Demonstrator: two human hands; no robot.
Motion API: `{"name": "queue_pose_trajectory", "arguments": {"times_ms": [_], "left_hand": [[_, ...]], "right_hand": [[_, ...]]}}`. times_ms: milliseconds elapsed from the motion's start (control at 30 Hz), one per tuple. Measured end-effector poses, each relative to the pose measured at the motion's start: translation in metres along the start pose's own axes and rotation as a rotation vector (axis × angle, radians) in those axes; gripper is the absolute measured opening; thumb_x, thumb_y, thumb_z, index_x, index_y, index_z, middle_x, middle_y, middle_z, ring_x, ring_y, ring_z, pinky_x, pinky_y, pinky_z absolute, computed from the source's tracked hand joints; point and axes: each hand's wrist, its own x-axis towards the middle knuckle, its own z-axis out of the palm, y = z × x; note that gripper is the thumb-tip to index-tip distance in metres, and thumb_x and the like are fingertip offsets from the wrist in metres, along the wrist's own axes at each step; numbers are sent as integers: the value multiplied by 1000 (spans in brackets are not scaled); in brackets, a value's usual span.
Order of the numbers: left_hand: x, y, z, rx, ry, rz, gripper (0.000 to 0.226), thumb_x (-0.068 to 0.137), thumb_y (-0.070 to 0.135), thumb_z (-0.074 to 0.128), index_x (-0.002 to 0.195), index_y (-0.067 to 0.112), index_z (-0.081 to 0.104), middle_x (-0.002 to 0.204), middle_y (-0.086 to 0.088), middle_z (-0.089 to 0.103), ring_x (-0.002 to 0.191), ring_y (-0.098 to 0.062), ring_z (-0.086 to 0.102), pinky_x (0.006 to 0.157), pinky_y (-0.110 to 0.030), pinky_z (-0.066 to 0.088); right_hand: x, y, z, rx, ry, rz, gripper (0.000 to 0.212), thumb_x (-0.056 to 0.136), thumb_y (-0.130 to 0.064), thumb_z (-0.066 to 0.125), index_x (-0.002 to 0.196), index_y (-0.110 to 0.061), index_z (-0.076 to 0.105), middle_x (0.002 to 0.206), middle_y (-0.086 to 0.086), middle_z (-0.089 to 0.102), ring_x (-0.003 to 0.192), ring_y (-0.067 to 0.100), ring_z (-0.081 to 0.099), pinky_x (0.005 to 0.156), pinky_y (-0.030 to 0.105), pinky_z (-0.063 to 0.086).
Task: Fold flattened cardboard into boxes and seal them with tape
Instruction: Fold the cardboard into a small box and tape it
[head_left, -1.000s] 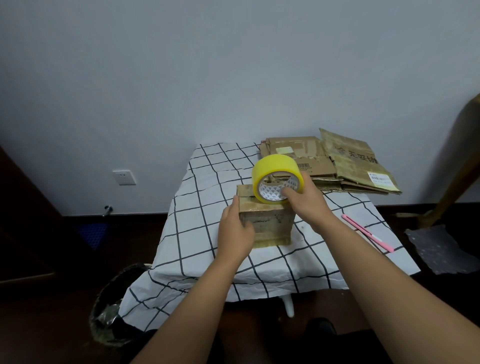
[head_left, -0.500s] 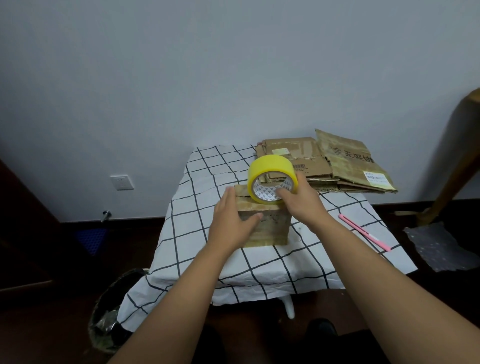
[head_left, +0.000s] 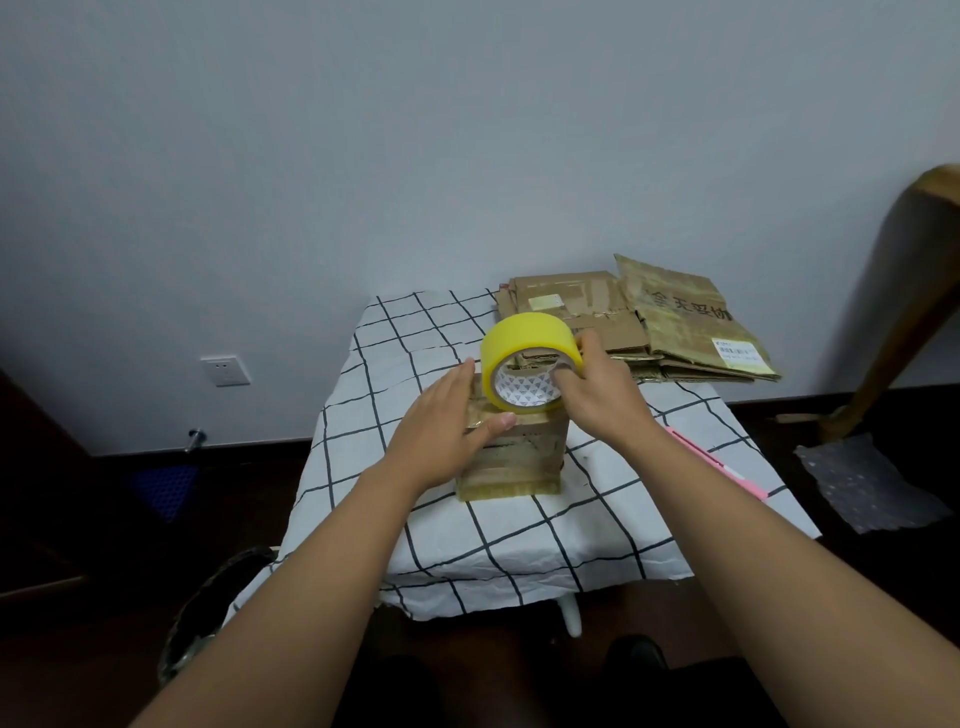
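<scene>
My left hand (head_left: 441, 431) and right hand (head_left: 602, 400) are bare, no gloves, rings or watch; both forearms show uncovered, sleeveless to the frame's edge.

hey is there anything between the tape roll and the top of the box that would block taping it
Nothing visible does. The right hand holds the yellow tape roll directly over the top of the small box, and the left hand lies flat on the box's near left top edge, beside the roll.
</scene>
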Motion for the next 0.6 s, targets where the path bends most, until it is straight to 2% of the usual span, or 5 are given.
{"name": "queue_pose_trajectory", "arguments": {"times_ms": [233,300,400,500,600], "left_hand": [[0,6,-6,58,-38,8,86,94,64,42,158,16,10,165,-2,17,149,-18,19,120,-39,22],[0,7,-5,53,-36,19,85,95,64,42,158,17,10,165,-2,17,150,-18,18,121,-41,20],[0,7,-3,102,-9,41,83,95,65,38,158,17,12,164,-4,19,150,-20,16,121,-45,18],[-3,11,2,146,16,44,82,98,61,37,158,13,10,165,-5,17,152,-21,9,124,-42,10],[-2,17,4,181,38,60,78,99,55,39,158,10,12,165,-5,15,153,-21,5,124,-38,5]], "right_hand": [[0,9,-14,41,140,13,20,91,-19,46,110,-22,48,88,9,61,82,34,59,73,49,52],[0,11,-10,262,132,69,14,92,-19,51,105,-24,52,90,3,62,87,30,63,74,51,57],[0,12,-5,515,34,151,16,94,-15,57,109,-20,57,102,4,64,97,24,64,76,44,60],[0,16,0,570,-32,179,20,93,-11,58,113,-17,60,108,5,65,99,23,63,81,44,58],[2,19,2,497,21,169,17,93,-14,52,107,-18,61,104,6,66,98,24,62,87,48,56]]}}
